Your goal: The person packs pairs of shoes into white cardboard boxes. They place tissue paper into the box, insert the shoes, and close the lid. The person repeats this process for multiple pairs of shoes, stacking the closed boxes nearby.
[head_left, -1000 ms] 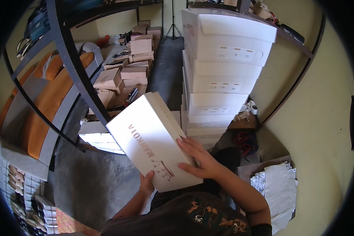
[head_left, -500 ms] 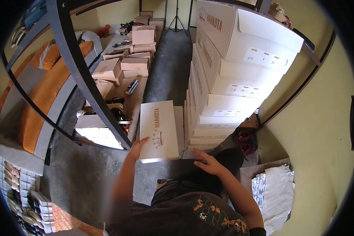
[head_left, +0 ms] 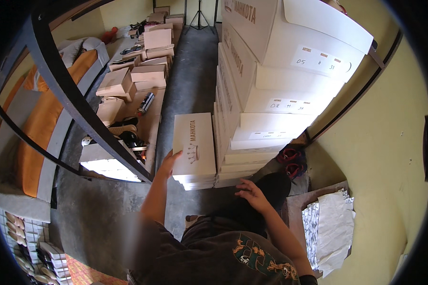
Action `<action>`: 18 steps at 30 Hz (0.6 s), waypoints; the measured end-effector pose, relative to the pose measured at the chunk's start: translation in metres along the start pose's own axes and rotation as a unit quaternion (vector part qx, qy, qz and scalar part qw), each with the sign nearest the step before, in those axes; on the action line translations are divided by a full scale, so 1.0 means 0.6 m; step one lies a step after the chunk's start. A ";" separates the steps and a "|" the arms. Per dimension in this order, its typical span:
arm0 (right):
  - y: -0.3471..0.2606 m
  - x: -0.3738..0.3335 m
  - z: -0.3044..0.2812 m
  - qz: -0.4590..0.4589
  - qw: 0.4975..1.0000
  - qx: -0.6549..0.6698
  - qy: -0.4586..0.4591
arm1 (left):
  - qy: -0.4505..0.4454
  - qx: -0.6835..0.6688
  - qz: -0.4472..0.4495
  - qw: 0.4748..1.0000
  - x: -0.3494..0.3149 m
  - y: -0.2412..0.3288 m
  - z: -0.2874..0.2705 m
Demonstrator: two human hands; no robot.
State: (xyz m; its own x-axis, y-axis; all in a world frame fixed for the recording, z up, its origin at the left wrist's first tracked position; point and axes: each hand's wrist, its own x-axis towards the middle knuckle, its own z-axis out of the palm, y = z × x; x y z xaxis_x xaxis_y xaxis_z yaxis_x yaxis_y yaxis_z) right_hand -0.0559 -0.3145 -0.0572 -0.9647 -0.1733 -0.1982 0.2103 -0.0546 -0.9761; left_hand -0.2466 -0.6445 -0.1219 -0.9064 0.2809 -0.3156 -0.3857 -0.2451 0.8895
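A white box (head_left: 193, 142) with a brown crown printed on its lid lies flat on top of a low stack (head_left: 194, 184), just beside the left side of a tall stack (head_left: 290, 90) of similar white boxes, with the grey floor (head_left: 188, 71) running past behind. The left hand (head_left: 168, 164) grasps the box by its left edge, thumb laid over the lid; the fingers are mostly hidden down the side, so how hard they press cannot be told. The right hand (head_left: 253, 194) is free and holds nothing, its fingers loosely bent in front of the tall stack's near edge, over the person's leg (head_left: 273, 192). If the left hand pushed more than it steadied, the box could slide rightward into the tall stack, or drag the layers beneath out of line; whether it sits flush on them is hard to judge from above. The tall stack seems the greater worry: its upper boxes do not line up neatly, though the wide lens hides any true lean, and a knock from the right hand or the knee near its foot could topple it. The left forearm also lies near the dark metal frame (head_left: 71, 80), where a quick pull back might catch an elbow. The red-and-dark shoes (head_left: 292, 161), on the floor beyond the knee, could trip a careless step.
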 end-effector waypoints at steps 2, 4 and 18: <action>0.007 -0.001 -0.002 -0.007 1.000 0.005 0.002 | -0.010 -0.003 0.000 1.000 0.004 -0.001 0.008; 0.012 -0.002 -0.002 -0.024 1.000 0.000 -0.004 | -0.013 -0.011 -0.004 1.000 0.006 -0.003 0.010; -0.016 -0.040 -0.009 -0.031 0.999 0.028 0.018 | 0.250 0.495 0.438 0.708 -0.147 0.031 0.202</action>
State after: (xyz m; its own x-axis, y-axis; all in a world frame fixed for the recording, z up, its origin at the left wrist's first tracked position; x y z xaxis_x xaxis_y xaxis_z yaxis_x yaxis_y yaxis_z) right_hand -0.0357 -0.3046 -0.0434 -0.9811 -0.1326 -0.1407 0.1568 -0.1193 -0.9804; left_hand -0.1531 -0.5616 -0.0374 -0.7668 0.0001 0.6419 0.4471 0.7176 0.5340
